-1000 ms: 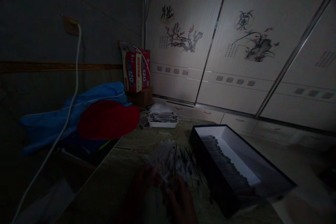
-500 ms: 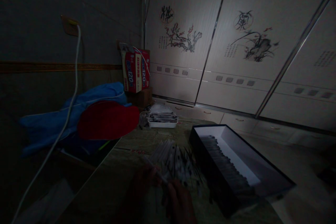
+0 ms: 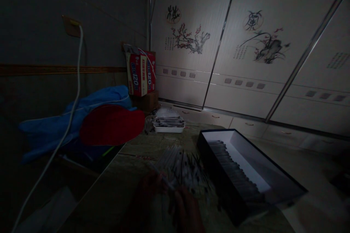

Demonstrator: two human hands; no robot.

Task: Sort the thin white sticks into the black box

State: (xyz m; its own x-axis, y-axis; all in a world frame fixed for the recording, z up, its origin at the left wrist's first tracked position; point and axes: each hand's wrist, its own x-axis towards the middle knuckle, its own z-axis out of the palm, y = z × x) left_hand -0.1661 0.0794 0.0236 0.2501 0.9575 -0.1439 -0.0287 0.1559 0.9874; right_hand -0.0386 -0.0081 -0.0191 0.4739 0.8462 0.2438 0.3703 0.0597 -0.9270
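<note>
In the dim light, my left hand (image 3: 152, 185) and my right hand (image 3: 186, 204) are close together low in the middle of the view. Between them is a thin, pale, see-through pen (image 3: 162, 177), tilted, with its far end up and to the left. Fingers of both hands are closed on it, the left nearer its upper part and the right at its lower end. Just beyond lies a loose pile of clear pen barrels (image 3: 171, 158) and dark thin pen parts (image 3: 196, 167). Finer details at the fingertips are lost in shadow.
A black box with a white inside (image 3: 254, 149) stands at the right, holding a row of pens (image 3: 232, 167). At the table's far end is a filled white tray (image 3: 169, 130). A red round item (image 3: 112, 125), blue cloth (image 3: 95, 98) and white cable (image 3: 71, 116) are at left.
</note>
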